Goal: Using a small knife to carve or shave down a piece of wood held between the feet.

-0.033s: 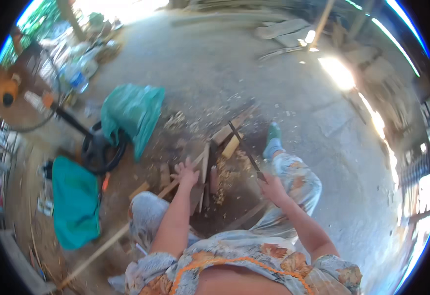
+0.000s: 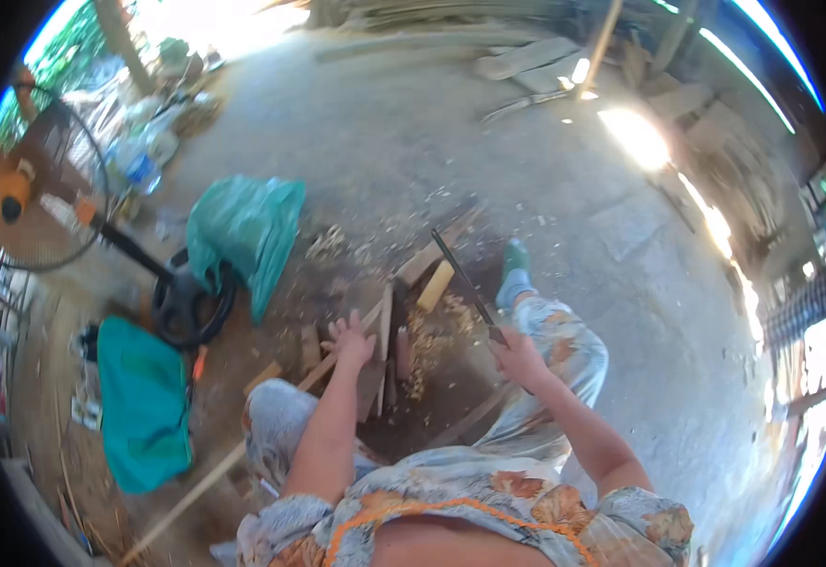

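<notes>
My left hand is spread, fingers apart, over or on a pale wooden strip among wood pieces on the floor. My right hand grips the handle of a long, narrow dark blade, which slants up and forward across the pieces. Beneath and beside it are a short yellowish block, a brown board, an upright-lying pale slat and a reddish piece, with shavings around them. My feet and legs flank the pile; my right foot wears a green sock.
A standing fan is at left, beside a crumpled green plastic bag. A teal bag lies nearer. Bottles and clutter sit at back left; planks and a wooden post stand or lie at back right.
The whole view has shifted slightly, with the fan and bags a little further left. Both hands look almost unchanged, the right still holding the blade.
</notes>
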### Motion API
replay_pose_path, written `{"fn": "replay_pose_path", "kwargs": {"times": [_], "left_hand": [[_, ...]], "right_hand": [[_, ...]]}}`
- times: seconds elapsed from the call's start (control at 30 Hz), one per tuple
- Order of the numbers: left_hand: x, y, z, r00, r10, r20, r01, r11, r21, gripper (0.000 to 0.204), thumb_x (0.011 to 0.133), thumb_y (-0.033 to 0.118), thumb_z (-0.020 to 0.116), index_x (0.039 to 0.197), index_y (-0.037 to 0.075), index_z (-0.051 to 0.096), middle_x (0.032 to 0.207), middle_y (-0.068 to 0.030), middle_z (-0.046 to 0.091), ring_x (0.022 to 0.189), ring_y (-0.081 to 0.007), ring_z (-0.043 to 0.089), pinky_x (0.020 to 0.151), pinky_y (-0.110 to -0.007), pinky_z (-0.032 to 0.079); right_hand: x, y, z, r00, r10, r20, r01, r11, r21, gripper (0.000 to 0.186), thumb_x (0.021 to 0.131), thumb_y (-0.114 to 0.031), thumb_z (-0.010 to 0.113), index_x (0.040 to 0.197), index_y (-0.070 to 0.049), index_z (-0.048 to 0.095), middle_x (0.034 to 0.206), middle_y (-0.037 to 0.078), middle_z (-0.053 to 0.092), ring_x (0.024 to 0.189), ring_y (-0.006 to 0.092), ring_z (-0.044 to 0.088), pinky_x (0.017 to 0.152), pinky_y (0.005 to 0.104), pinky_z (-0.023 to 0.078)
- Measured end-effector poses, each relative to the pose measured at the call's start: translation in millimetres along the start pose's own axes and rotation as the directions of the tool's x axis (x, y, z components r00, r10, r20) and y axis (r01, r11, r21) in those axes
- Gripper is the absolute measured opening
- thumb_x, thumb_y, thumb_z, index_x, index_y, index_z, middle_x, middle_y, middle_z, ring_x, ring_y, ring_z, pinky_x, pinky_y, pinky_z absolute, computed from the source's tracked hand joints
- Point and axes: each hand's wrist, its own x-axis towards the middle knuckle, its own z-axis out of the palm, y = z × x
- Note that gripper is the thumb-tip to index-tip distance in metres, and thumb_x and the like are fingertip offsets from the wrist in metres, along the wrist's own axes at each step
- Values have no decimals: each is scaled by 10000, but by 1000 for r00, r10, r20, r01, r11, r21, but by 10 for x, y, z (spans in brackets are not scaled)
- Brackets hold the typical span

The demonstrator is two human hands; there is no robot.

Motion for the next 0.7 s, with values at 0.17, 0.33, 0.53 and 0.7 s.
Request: {"fn": "replay_pose_path", "kwargs": {"times": [0.17,0.33,0.53,0.7], "left_hand": [[-133,301,-637,971,232,-59,-224,968,111,351,810,332,588,1097,130,602,1338,-127,357,1317,-345,206,978,-652,230],[-173,170,-909,911,368,-184,-375,927,-2,252,830,314,593,747,80,638,864,-50,622,820,-219,588,718,-443,474],[-764,762,-908,904,374,206,108,269,-957,355,859,436,578,894,86,623,769,-8,626,718,-137,623,597,-293,506],[-993,987,-902,858,491,149,165,10,-986,357,881,412,556,998,80,616,774,-17,639,677,-141,637,574,-284,528]], "right_hand": [[113,-31,-380,1000,25,0,-24,986,167,204,894,-223,531,882,-25,487,575,47,510,431,124,479,387,295,406],[180,-270,-44,999,41,1,-40,967,250,304,917,-318,482,953,-22,541,617,117,561,497,216,552,484,345,449],[177,-261,380,966,-257,9,257,960,-115,345,903,-373,465,918,-43,562,812,203,615,780,405,588,679,476,456],[155,-336,545,940,-336,56,337,895,-291,287,881,-341,509,890,-57,548,800,174,617,772,362,604,664,447,472]]}}
